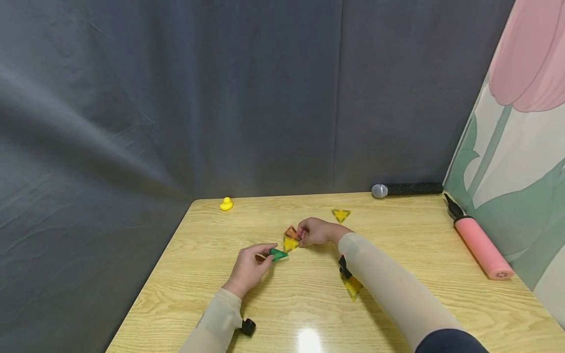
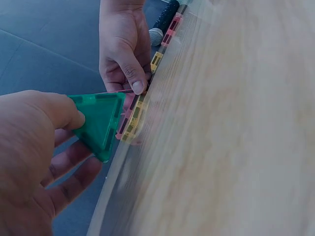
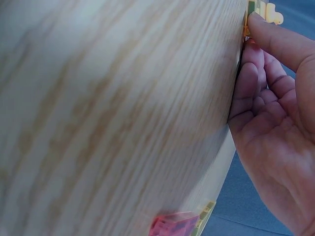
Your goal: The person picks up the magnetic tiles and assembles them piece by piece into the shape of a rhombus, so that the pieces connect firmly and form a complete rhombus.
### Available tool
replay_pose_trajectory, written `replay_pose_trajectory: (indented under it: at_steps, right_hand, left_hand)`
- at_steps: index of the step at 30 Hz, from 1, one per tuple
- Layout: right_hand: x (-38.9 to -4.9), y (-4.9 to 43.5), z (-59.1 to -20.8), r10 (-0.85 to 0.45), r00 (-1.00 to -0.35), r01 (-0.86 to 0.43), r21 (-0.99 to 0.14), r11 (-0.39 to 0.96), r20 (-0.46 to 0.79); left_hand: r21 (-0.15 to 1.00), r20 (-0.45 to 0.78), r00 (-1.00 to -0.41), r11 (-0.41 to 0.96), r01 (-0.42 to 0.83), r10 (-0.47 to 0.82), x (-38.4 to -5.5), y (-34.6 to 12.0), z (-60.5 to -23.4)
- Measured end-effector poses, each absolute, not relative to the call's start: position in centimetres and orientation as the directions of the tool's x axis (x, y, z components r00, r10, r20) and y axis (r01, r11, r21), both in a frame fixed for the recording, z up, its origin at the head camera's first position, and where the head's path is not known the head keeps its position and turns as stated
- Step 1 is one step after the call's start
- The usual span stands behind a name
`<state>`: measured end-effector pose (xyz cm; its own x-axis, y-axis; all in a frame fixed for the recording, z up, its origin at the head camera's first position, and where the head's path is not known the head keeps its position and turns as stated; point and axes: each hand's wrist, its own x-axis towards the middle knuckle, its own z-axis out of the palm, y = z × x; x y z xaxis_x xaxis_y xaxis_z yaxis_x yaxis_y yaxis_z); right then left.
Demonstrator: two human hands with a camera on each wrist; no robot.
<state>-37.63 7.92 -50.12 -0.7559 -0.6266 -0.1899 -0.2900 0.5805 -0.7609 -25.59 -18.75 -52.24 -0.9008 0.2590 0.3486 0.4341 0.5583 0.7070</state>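
Note:
My left hand (image 1: 248, 268) pinches a green translucent triangular magnetic tile (image 2: 101, 123) between thumb and fingers, raised just left of two tiles on the wooden table. Those two are a yellow triangular tile (image 1: 290, 244) and an orange-red tile (image 1: 291, 232), edge to edge in the head view. My right hand (image 1: 317, 231) is at their right side, its thumb on the yellow tile's edge and its fingers curled beside the orange-red one. In the right wrist view, the right thumb (image 3: 280, 42) overlaps the yellow tile's edge; part of that tile is hidden behind it.
Another yellow triangular tile (image 1: 341, 214) lies behind my right hand, and one more yellow tile (image 1: 352, 288) sits under the right wrist. A yellow toy duck (image 1: 226, 204) stands at the back left. A microphone (image 1: 408, 189) and a pink pump (image 1: 483, 247) lie along the right.

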Motion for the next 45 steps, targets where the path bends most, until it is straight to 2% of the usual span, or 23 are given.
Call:
replay_pose_trajectory:
  at_steps: [15, 24, 45]
  right_hand:
    - [-37.6, 7.9, -50.2, -0.620, -0.764, -0.300, -0.752, 0.587, -0.180]
    - [-37.6, 7.9, -50.1, -0.618, -0.765, -0.296, -0.753, 0.588, -0.181]
    - [-37.6, 7.7, -50.1, -0.621, -0.759, -0.248, -0.796, 0.552, -0.194]
  left_hand:
    - [0.772, 0.374, -0.923, 0.521, 0.364, 0.091, -26.5, -19.0, -52.1]
    - [0.775, 0.383, -0.919, 0.510, 0.373, 0.089, -27.0, -18.8, -52.3]
    - [0.815, 0.318, -0.948, 0.510, 0.275, 0.002, -28.3, -18.0, -52.3]
